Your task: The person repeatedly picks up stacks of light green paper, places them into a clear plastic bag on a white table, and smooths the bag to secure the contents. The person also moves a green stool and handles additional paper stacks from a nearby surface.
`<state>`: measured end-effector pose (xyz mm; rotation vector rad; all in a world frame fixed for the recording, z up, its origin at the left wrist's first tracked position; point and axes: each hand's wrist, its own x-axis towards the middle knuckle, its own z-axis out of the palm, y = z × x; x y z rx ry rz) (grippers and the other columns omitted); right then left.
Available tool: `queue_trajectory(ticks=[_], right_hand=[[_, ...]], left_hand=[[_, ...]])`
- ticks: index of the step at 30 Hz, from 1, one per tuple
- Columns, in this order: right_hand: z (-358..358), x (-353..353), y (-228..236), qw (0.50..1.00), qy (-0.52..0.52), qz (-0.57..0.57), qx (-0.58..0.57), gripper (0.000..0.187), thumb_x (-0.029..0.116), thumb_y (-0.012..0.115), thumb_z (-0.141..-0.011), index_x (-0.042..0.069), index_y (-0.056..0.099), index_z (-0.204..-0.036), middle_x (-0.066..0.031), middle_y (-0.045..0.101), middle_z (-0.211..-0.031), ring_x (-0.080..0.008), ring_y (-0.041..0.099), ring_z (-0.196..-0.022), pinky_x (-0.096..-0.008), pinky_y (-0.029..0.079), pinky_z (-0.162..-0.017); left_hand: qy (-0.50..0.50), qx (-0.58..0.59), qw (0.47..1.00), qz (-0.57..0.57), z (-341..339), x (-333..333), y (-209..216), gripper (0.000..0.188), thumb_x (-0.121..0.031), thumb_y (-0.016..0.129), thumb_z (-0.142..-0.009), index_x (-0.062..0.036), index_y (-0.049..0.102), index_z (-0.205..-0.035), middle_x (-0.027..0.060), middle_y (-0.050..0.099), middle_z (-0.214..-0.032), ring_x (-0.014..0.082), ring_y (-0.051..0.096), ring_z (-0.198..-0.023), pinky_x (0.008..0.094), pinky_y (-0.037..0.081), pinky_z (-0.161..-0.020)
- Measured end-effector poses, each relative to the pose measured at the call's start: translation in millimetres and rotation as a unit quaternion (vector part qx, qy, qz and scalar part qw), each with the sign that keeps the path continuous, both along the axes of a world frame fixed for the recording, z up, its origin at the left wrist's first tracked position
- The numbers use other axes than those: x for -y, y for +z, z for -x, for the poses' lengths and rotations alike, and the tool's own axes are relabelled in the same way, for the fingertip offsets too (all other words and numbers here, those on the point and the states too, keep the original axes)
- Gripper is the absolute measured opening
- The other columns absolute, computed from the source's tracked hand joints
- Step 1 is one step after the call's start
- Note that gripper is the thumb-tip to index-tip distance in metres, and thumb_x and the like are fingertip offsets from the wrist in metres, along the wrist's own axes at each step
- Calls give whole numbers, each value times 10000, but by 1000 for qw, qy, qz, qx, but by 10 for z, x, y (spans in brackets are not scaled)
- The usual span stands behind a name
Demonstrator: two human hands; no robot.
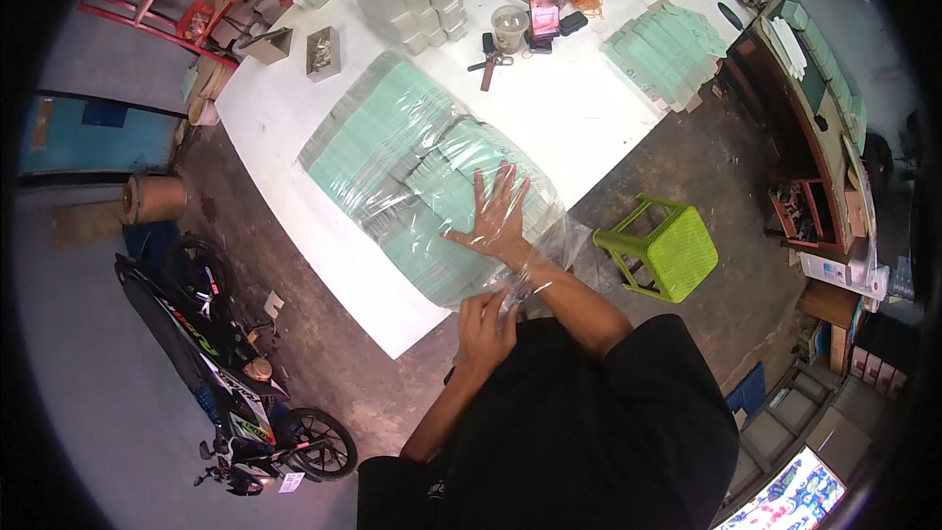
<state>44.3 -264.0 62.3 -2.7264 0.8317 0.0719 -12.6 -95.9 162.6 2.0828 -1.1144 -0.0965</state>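
Black shirt [559, 422], lower centre, small pale print; left hand [486, 329], fingers curled, gripping clear film [563, 243]; right hand [500, 219], fingers spread, flat on film-wrapped green stacks [378, 142], mid-frame; motorcycle [201, 358], lower left, boldly lettered

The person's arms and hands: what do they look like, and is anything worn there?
The left hand and right hand are bare, without gloves; no cables show. A black top with short sleeves leaves the forearms bare, with a small pale marking, unreadable.
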Motion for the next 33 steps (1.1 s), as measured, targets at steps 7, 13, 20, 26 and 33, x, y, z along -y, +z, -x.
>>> queue_trajectory(ticks=[7,13,20,26,33], right_hand=[[435,81,-175,990,103,99,-10,1146,804,428,-896,-78,219,-1597,-428,117,-1622,-532,47,-1551,-709,5,-1199],[2190,460,-72,961,223,-160,33,852,502,675,-919,-22,395,-1529,-317,283,-1609,-472,237,-1527,-654,170,-1225],[3107,2656,-165,996,-69,-61,3,829,500,712,-907,9,432,-1513,-299,587,-1342,-467,565,-1229,-578,394,-1084],[1761,5087,-401,984,-179,2,13,1361,757,804,-661,39,175,-1631,-410,282,-1559,-560,281,-1458,-675,264,-1152],[1105,5892,-339,975,-148,-29,-164,1531,773,836,-567,104,-4,-1659,-423,47,-1626,-579,26,-1527,-777,62,-1150]], left_hand=[[-7,-320,923,-214,537,-360,-757,263,-166,678,-955,6,674,-1154,254,693,-1047,459,659,-982,519,512,-900],[239,-256,933,76,296,423,-1746,773,-329,565,-1036,84,211,-1585,351,262,-1620,447,256,-1530,476,272,-1230],[380,-145,904,-129,212,841,-2441,952,-504,633,-962,-23,157,-1631,350,169,-1642,477,262,-1512,574,262,-1217],[456,24,888,-51,228,870,-2717,672,-424,459,-1084,59,362,-1542,299,474,-1479,409,477,-1362,496,382,-1137],[501,-161,851,-6,272,702,-2212,598,-359,384,-1128,59,345,-1554,271,459,-1528,332,500,-1339,403,411,-1134]])
